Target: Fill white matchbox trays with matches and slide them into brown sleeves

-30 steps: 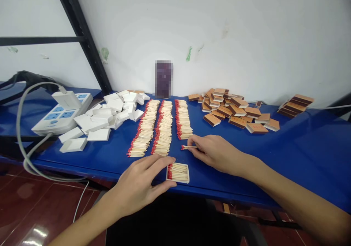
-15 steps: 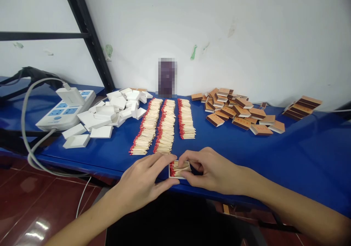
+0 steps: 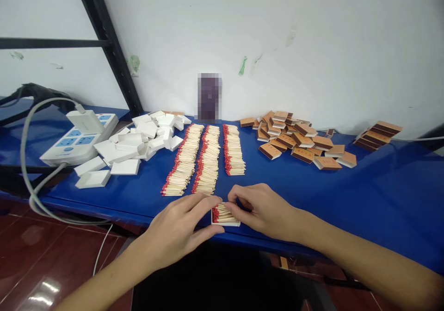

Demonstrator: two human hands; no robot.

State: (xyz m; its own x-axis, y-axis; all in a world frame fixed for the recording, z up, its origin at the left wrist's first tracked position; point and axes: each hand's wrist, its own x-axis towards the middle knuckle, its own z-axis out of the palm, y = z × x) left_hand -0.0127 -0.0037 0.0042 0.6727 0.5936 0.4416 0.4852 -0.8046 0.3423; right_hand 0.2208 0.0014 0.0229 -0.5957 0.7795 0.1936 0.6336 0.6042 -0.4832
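At the table's front edge lies a small white matchbox tray (image 3: pixel 227 224) filled with red-headed matches (image 3: pixel 224 214), heads toward the left. My left hand (image 3: pixel 182 225) grips the tray's left end, thumb on the near side and fingers on the far side. My right hand (image 3: pixel 265 211) is closed, its thumb and index finger pinched over the matches at the tray's far right; exactly how many it grips is hidden. Just beyond the hands, loose matches lie in three rows: a left row (image 3: pixel 183 163), a middle row (image 3: pixel 207 163) and a shorter right row (image 3: pixel 234 152).
Back left, a pile of empty white trays (image 3: pixel 130 144) lies beside a power strip (image 3: pixel 78 139) with a plugged-in charger and cable. Orange-brown matchbox sleeves (image 3: pixel 287 139) are heaped at the back right, with stacked sleeves (image 3: pixel 378 135) farther right. A blurred dark object (image 3: pixel 209 97) leans on the wall.
My right index finger has lifted from the middle of the matches, and its fingertips have moved to the tray's far side. More matches show now. My left hand keeps its grip.
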